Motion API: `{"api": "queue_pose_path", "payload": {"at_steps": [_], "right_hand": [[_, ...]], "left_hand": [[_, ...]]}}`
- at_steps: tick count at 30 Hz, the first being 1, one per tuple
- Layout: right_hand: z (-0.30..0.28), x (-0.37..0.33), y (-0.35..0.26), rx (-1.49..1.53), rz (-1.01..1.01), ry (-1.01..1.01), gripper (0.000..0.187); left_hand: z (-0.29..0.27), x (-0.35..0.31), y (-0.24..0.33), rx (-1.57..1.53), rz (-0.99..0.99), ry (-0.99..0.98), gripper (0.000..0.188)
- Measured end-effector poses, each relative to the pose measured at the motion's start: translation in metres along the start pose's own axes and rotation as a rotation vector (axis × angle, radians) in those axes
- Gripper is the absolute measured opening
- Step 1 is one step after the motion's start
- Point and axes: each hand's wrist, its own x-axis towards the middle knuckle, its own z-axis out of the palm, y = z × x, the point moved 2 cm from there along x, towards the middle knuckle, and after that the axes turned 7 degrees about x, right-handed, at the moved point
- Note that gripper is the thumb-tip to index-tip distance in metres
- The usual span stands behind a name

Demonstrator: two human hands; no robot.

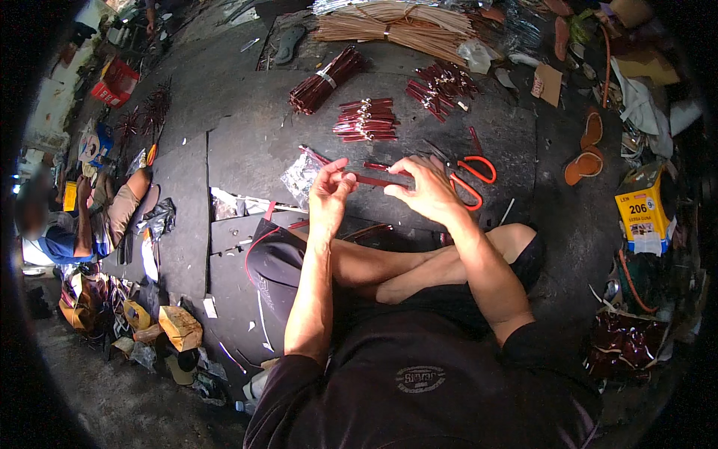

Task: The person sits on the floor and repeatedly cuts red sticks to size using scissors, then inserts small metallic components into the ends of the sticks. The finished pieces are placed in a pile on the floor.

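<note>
A narrow dark red strap point(378, 180) stretches between my two hands above the dark floor mat. Its left end is pinched between the thumb and fingers of my left hand point(327, 196). My right hand point(430, 191) curves around the other end, thumb and forefinger tips apart; the grip inside the palm is partly hidden. Just beyond the strap lies a short red strap piece point(376, 166). Scissors with orange handles point(490, 169) rest beside my right hand. A clear plastic bag point(298, 179) lies by my left hand. Farther off is a neat row of red straps with shiny buckles point(365, 129).
A tied bundle of dark red strips point(326, 79) and another buckled strap pile point(441, 88) lie ahead. Long tan strips point(396, 34) are stacked at the back. Tan sandals point(585, 165) and a yellow box point(642, 209) stand right. Another person point(67, 232) sits far left.
</note>
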Motion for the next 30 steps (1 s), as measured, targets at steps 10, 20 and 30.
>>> {"api": "queue_pose_path", "payload": {"at_steps": [10, 20, 30], "right_hand": [[0.019, -0.001, -0.022, 0.523, 0.327, -0.234, 0.024], [-0.011, -0.01, 0.021, 0.904, 0.537, 0.023, 0.017], [0.0, -0.015, 0.088, 0.879, 0.709, 0.213, 0.017]], "left_hand": [[0.004, -0.019, 0.039, -0.018, -0.013, 0.069, 0.035], [0.001, 0.017, 0.034, -0.037, -0.089, 0.003, 0.03], [0.023, 0.064, -0.059, 0.628, 0.047, -0.007, 0.026]]}}
